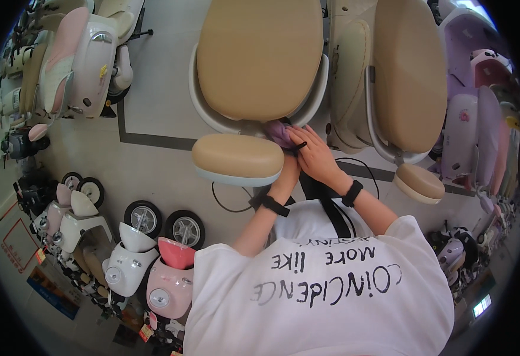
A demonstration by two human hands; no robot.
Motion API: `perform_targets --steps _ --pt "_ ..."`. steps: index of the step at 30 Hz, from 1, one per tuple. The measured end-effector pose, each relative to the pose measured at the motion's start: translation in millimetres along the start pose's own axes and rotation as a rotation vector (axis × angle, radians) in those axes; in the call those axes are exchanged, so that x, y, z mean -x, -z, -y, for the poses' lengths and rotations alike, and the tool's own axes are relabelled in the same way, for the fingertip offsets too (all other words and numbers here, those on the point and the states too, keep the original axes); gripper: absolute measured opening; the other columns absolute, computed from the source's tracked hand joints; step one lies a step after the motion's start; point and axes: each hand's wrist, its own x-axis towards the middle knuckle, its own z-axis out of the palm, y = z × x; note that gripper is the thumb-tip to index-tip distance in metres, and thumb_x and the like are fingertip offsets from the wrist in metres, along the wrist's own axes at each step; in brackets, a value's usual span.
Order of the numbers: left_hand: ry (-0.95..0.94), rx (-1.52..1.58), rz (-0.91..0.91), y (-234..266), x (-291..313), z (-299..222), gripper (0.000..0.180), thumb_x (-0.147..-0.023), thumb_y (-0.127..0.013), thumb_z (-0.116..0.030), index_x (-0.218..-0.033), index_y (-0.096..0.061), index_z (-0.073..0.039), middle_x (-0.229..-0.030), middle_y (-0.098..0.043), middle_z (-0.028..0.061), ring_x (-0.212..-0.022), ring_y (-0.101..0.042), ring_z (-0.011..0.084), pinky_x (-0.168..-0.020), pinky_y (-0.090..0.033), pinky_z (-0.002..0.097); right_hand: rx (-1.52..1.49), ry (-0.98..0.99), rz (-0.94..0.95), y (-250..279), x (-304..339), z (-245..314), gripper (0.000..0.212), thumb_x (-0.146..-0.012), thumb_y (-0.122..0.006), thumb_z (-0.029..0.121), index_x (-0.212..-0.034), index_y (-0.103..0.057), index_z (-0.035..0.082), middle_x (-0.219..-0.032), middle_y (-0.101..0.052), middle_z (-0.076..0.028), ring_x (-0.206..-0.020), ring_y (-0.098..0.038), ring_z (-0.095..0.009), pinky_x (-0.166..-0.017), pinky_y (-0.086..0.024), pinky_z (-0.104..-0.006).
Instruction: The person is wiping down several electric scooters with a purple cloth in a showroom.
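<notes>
A tan scooter seat point(260, 56) with a white rim lies below me, with a small tan backrest pad point(237, 157) at its near end. A purple cloth point(276, 130) is bunched in the gap between seat and pad. My right hand point(316, 155) rests on the cloth, fingers curled over it, and a thin black object point(299, 145) shows between the fingers. My left hand point(288, 172) sits just under the right one, beside the pad, its fingers mostly hidden. Both wrists wear black bands.
A second tan seat point(408, 77) with its own pad point(420, 181) stands to the right. White and pink scooters point(85, 59) stand at the upper left, several small scooters point(153, 267) at the lower left, purple ones point(473, 124) at the right. A black cable point(227, 207) lies on the floor.
</notes>
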Motion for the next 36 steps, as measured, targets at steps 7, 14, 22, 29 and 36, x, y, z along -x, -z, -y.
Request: perform_targets --steps 7,14,22,29,36 --pt "-0.143 -0.371 -0.152 -18.2 21.9 14.0 0.028 -0.078 -0.053 -0.020 -0.099 -0.057 -0.003 -0.099 -0.056 0.0144 -0.087 -0.054 0.0288 -0.079 -0.041 0.0401 -0.022 -0.019 0.147 -3.0 -47.6 16.1 0.036 -0.068 -0.053 0.004 -0.104 -0.050 0.002 -0.104 -0.055 -0.014 -0.104 -0.047 -0.030 -0.095 -0.036 -0.0392" --pt "0.152 -0.308 0.230 69.2 -39.0 -22.4 0.022 -0.076 -0.053 -0.018 -0.090 -0.060 -0.003 -0.093 -0.057 0.0134 -0.086 -0.053 0.0289 -0.075 -0.041 0.0395 0.033 -0.145 -0.057 16.6 -22.6 6.2 0.035 -0.071 -0.054 0.004 -0.106 -0.051 0.001 -0.102 -0.056 -0.013 -0.101 -0.048 -0.030 -0.088 -0.039 -0.0375" --pt "-0.164 0.058 -0.190 20.7 -40.8 -32.6 0.022 -0.067 -0.055 -0.014 -0.083 -0.061 -0.001 -0.085 -0.056 0.0170 -0.090 -0.051 0.0324 -0.083 -0.040 0.0435 -0.161 -0.366 -0.191 37.7 22.6 -5.1 0.046 -0.075 -0.056 0.003 -0.119 -0.044 0.003 -0.120 -0.046 -0.014 -0.109 -0.045 -0.031 -0.093 -0.036 -0.0377" --pt "-0.053 0.036 -0.320 -2.3 -91.2 -68.2 0.033 -0.070 -0.053 -0.017 -0.098 -0.056 0.000 -0.091 -0.055 0.0191 -0.091 -0.050 0.0344 -0.087 -0.037 0.0455 0.030 -0.288 -0.299 51.6 -5.1 -38.1 0.043 -0.078 -0.049 -0.001 -0.121 -0.046 0.004 -0.122 -0.047 -0.012 -0.112 -0.043 -0.031 -0.094 -0.036 -0.0371" --pt "-0.029 0.069 -0.216 4.9 -89.0 -62.9 0.026 -0.076 -0.050 -0.010 -0.100 -0.052 -0.001 -0.097 -0.053 0.0179 -0.092 -0.048 0.0324 -0.080 -0.038 0.0411 0.063 -0.247 -0.304 49.4 -36.9 -55.9 0.041 -0.072 -0.046 -0.007 -0.110 -0.054 0.007 -0.105 -0.052 -0.010 -0.096 -0.048 -0.030 -0.084 -0.040 -0.0380"
